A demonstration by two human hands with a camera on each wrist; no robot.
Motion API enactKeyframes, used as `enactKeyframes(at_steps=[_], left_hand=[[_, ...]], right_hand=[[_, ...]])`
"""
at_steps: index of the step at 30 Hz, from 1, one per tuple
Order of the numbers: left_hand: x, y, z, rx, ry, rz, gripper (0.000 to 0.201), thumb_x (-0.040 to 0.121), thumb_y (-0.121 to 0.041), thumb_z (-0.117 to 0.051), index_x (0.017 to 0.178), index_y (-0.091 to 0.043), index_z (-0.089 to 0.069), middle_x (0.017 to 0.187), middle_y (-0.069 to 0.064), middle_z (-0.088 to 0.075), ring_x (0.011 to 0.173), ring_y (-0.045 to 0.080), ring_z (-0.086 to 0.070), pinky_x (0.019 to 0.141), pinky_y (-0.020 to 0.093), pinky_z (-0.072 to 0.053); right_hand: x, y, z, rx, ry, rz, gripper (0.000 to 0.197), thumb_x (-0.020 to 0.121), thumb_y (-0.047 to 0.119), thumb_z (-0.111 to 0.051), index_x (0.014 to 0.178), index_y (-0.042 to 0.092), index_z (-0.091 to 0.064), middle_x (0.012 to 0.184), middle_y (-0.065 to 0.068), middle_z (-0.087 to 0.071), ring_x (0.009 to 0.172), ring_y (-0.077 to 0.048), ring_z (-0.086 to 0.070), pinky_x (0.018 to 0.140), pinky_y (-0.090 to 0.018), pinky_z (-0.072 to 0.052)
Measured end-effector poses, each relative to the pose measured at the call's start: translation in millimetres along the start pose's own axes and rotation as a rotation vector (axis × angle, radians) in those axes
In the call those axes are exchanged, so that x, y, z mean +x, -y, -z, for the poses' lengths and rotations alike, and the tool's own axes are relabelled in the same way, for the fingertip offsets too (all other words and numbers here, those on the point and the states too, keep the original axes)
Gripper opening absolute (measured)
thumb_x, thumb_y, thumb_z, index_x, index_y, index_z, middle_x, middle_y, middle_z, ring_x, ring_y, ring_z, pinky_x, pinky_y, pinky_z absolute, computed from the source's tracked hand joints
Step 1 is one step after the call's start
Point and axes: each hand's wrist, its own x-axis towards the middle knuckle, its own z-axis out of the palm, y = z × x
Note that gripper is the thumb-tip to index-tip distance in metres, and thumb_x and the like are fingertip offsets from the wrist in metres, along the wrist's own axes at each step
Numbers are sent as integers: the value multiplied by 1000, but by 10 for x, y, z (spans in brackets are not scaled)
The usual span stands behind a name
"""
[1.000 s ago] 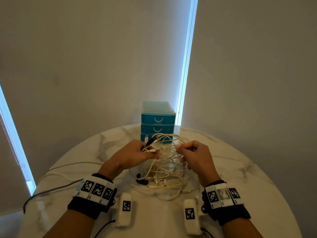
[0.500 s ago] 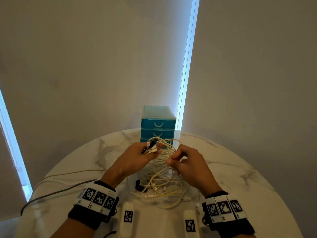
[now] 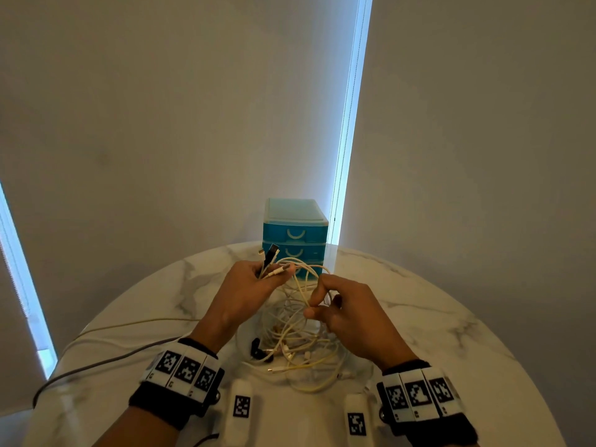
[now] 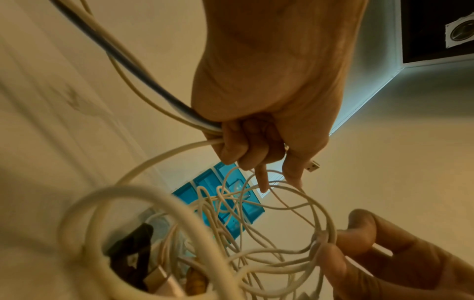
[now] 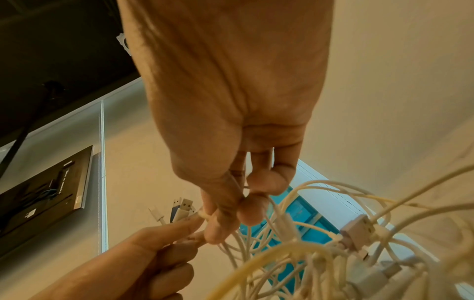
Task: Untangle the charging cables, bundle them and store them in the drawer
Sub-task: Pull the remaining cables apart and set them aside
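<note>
Head view, left to right: loose cords (image 3: 106,343) trail off the near-left edge of a round marble table (image 3: 435,317). The left hand (image 3: 245,291) is raised above the table with its fingers curled tight around a gathered cluster of plug ends (image 3: 271,262) that poke up and away from the fist. From that fist, pale charging cables (image 3: 300,343) fall in tangled loops to a heap on the table between the wrists, where a black plug (image 3: 256,350) lies among them. The right hand (image 3: 348,314) is just to the right, thumb and fingertips pinched on one thin strand of the tangle; the right wrist view confirms the pinch, very near the left fingers. Behind both hands, at the far edge of the table, stands a small blue drawer unit (image 3: 295,233) with every visible drawer shut. Two white tagged blocks (image 3: 241,406) sit near the wrists. The cables are not yet separated, and nothing is bundled or stored. The risk from here is that pulling the pinched strand while loops cross over it could cinch a knot tighter. A snagged plug could also drag the whole heap toward the table edge, or work the ends loose from the left fist.
</note>
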Motion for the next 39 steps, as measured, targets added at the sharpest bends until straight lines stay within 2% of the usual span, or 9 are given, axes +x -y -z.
enactKeyframes(at_steps=[3,11,16,21,24,28,32,36,39], left_hand=[[-29,-20,-1,-56,12,10,15,91,-42,-83,93,-27,-86,87,-6,-82,86,8,-76,79,25,-55],[-29,-32,-2,-57,19,62,6,91,-26,-83,87,-22,-86,84,-3,-81,77,2,-73,76,26,-50],[-53,-69,-11,10,79,35,8,87,-30,-88,93,-26,-85,84,-9,-81,77,0,-73,73,22,-48],[-90,-103,-4,22,199,-49,13,87,-32,-88,97,-24,-86,88,-3,-83,87,15,-78,81,26,-58],[-99,-115,-19,53,225,-89,20,86,-36,-88,104,-27,-85,91,-6,-83,89,12,-79,77,24,-58],[-58,-71,11,120,167,-70,29,75,-47,-95,96,-31,-84,90,-7,-82,88,17,-78,84,38,-62],[-3,9,78,97,29,-69,46,68,-49,-99,99,-25,-75,85,-21,-78,79,-4,-73,69,16,-54],[26,58,64,93,-8,-99,50,66,-51,-99,104,-32,-72,116,-18,-77,107,1,-72,86,23,-57],[10,39,49,104,-34,-121,50,69,-50,-97,109,-35,-72,117,-19,-74,106,-3,-68,83,14,-51]], right_hand=[[-11,18,24,9,57,-7,28,86,15,-90,77,25,-66,82,18,-72,61,-5,-64,66,-21,-51],[-23,106,9,180,-15,-26,18,91,38,-85,100,31,-72,97,11,-73,78,-8,-69,74,-33,-62],[27,89,-65,189,-223,-79,11,101,38,-72,96,29,-76,86,7,-74,89,0,-68,79,-21,-51],[20,47,-33,71,-164,-81,30,100,55,-67,91,34,-86,72,13,-73,78,-5,-69,73,-24,-52],[18,51,-39,115,-194,-50,26,97,52,-72,81,36,-86,73,17,-73,79,-4,-68,74,-25,-50],[47,-16,-60,154,-242,-79,17,98,40,-75,85,34,-86,82,15,-77,84,-4,-69,77,-30,-53],[47,-28,-35,219,-249,-88,13,98,38,-77,91,31,-86,88,13,-79,90,-6,-72,84,-33,-59],[41,20,-49,219,-179,-50,12,97,40,-77,97,32,-86,96,11,-79,93,-9,-71,86,-35,-61],[46,11,-38,200,-180,-48,11,98,38,-77,97,32,-86,95,11,-78,89,-8,-70,80,-31,-58]])
